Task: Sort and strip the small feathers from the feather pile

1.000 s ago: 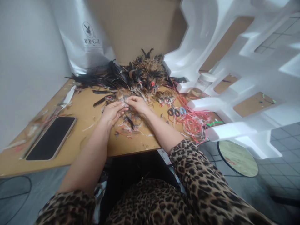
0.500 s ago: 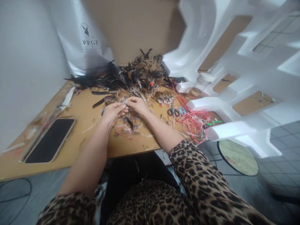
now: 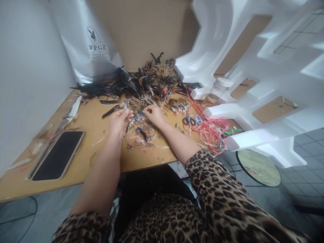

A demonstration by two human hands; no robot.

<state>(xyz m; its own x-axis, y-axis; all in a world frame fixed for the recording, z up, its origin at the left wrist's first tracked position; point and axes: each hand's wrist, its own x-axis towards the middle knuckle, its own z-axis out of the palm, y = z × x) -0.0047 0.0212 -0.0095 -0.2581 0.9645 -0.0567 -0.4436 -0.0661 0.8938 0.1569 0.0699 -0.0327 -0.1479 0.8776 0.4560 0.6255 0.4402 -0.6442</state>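
My left hand (image 3: 118, 122) is closed in a pinch on a small greyish-brown feather (image 3: 125, 103), whose tip sticks up above the thumb. To its right, my right hand (image 3: 155, 115) has thumb and forefinger together over loose pale feathers (image 3: 138, 116); whatever they grip is too small to make out. A gap separates the two hands. Just behind them lies a big heap of brown feathers (image 3: 162, 72) and black feathers (image 3: 118, 82), some bundled with red ties. Feather scraps and bits of string (image 3: 141, 135) are scattered in front of the hands.
A phone (image 3: 59, 155) lies at the table's left. Black-handled scissors (image 3: 189, 120) rest beside a tangle of pink string (image 3: 210, 133) on the right. White foam pieces (image 3: 243, 140) jut over the right edge, near a clear jar (image 3: 221, 87). Behind stands a white bag (image 3: 93, 60).
My hands have come apart from where they met: the left moved slightly left, the right slightly right. The whole view has shifted a little.
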